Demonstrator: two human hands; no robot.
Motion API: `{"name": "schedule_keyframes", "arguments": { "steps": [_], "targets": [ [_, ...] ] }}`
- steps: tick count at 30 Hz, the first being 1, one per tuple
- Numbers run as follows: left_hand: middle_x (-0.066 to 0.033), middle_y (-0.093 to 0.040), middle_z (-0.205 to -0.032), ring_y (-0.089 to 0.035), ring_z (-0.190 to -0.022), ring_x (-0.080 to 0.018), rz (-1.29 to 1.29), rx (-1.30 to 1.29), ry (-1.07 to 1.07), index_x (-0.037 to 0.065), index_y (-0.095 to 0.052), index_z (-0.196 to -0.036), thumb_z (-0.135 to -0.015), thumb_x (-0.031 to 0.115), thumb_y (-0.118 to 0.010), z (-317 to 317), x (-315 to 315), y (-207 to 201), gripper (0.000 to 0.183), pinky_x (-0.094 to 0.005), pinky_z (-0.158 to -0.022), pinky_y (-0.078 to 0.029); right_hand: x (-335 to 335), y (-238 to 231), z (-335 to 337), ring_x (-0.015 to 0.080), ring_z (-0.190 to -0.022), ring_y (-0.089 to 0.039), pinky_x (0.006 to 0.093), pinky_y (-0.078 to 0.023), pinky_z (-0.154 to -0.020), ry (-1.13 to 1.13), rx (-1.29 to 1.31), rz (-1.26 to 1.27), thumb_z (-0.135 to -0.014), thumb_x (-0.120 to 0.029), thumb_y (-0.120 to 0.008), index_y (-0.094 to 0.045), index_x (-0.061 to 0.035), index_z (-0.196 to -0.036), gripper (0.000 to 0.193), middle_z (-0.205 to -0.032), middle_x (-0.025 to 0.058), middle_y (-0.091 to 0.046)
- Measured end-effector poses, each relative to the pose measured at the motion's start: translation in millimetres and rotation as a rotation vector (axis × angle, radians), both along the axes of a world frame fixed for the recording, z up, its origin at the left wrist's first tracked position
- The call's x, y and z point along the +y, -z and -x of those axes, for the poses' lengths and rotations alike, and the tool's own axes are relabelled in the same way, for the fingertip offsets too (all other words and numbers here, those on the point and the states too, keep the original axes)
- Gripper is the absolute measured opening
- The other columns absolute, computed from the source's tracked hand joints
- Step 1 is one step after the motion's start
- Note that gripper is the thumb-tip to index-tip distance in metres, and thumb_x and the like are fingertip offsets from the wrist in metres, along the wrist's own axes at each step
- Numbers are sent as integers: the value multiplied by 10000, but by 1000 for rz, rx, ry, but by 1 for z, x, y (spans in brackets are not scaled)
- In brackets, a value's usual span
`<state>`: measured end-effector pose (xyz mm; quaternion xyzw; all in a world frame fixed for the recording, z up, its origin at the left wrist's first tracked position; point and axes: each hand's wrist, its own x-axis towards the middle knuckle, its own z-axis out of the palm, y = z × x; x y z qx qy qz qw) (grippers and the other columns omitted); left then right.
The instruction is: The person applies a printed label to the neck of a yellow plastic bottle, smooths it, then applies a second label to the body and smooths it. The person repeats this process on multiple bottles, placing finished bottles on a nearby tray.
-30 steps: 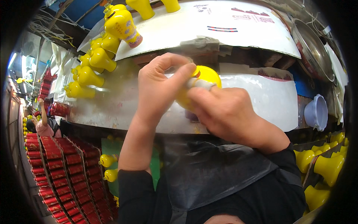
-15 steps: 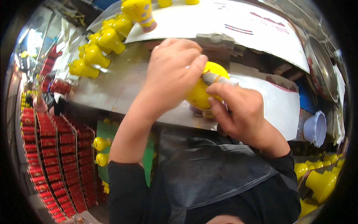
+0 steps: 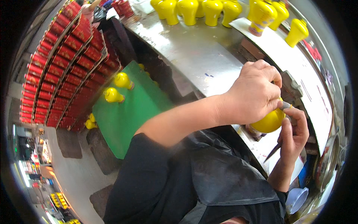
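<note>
A glossy yellow bottle [image 3: 269,122] with a rounded shoulder sits at the work surface on the right, between my two hands. My left hand [image 3: 257,89] is closed over its top, fingers curled, and hides the neck. My right hand [image 3: 294,132] is at the bottle's right side with finger and thumb bent. From its palm a slim dark pointed tool [image 3: 274,152] sticks out toward the lower left. A grey wrap [image 3: 285,105] shows at a fingertip beside the bottle's top, where the two hands nearly meet.
Several yellow bottles [image 3: 188,11] stand along the metal table's far end [image 3: 194,48]. More stand on a white board [image 3: 317,97]. A green board [image 3: 130,108] at left carries yellow bottles, beside stacked red cylinders [image 3: 67,71]. A pale basin [image 3: 296,199] is lower right.
The view has swung left, so hands and bottle appear farther right. Both hands stay at the bottle. The dark tip below my right hand now shows.
</note>
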<state>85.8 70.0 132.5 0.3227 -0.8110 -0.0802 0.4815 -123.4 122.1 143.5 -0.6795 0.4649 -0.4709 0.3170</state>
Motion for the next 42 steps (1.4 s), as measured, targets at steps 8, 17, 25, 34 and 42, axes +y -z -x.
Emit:
{"name": "schedule_keyframes", "arguments": {
  "steps": [8,17,25,34,42],
  "targets": [
    [-70,-651,-1061,-593,-1054,-316,-65,-101,-263,72,-697,-774,-814,188,-766,-120,68,15,140,-436,-935,-441,-20,-6,-71,5,-503,-488,155,-337,-436,-506,-216,-425,-957,-250,-717,-602,-7,-1109,308,-857,38,-612],
    [-110,-672,-965,-610,-985,-321,-366,-313,-1105,29,-736,-797,-863,170,-733,-323,135,150,156,-446,-892,-490,-55,33,-84,-7,-449,-492,136,-364,-405,-373,-84,-535,-961,-176,-652,-656,-28,-1068,183,-998,173,-744],
    [-129,-688,-973,-608,-992,-338,-431,-596,-1490,51,-804,-832,-822,263,-773,-445,121,279,214,-458,-903,-500,-66,40,-61,116,-742,-660,251,-525,-663,-253,-22,-700,-957,-161,-651,-659,-36,-1058,161,-979,141,-737],
    [-160,-742,-927,-682,-899,-351,-657,-746,-1582,47,-796,-824,-813,270,-777,-448,72,239,224,-469,-807,-549,-81,70,-55,145,-938,-661,280,-521,-853,-229,-112,-795,-969,-155,-673,-660,-18,-1074,173,-1020,96,-720],
    [-111,-735,-1019,-668,-953,-336,-56,-65,-805,75,-744,-1039,-875,146,-734,-300,-181,122,179,-429,-861,-529,-98,75,-54,148,-973,-661,290,-515,-896,-190,-139,-941,-989,-124,-660,-685,-3,-1088,158,-1031,73,-715]
  ]
}}
